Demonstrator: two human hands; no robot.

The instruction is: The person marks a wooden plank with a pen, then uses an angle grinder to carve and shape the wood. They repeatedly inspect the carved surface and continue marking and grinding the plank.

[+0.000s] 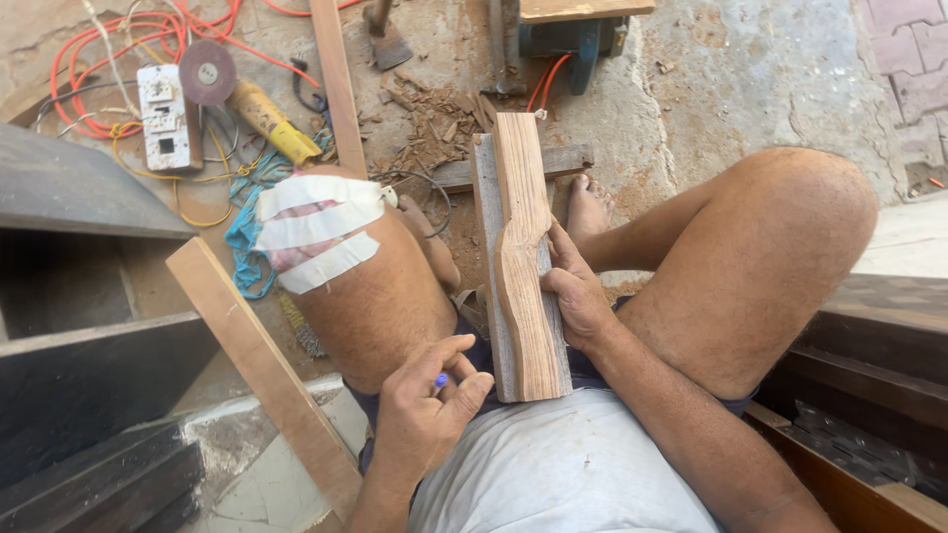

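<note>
I sit with knees up, a carved, wavy-edged wooden piece (521, 266) lying lengthwise on a grey flat board (486, 197) between my thighs. My right hand (575, 293) grips both along their right edge, thumb on the wood. My left hand (427, 408) hovers just left of the wood's near end, fingers closed on a small blue-tipped pen (440, 380). White tape strips (314, 232) cross my left knee.
A long wooden plank (265, 370) leans at my left. On the concrete floor lie an angle grinder (237, 94), a white switch box (164, 116), orange cables (118, 39), wood chips (434, 118) and another slat (338, 84). Dark wooden frames stand left and right.
</note>
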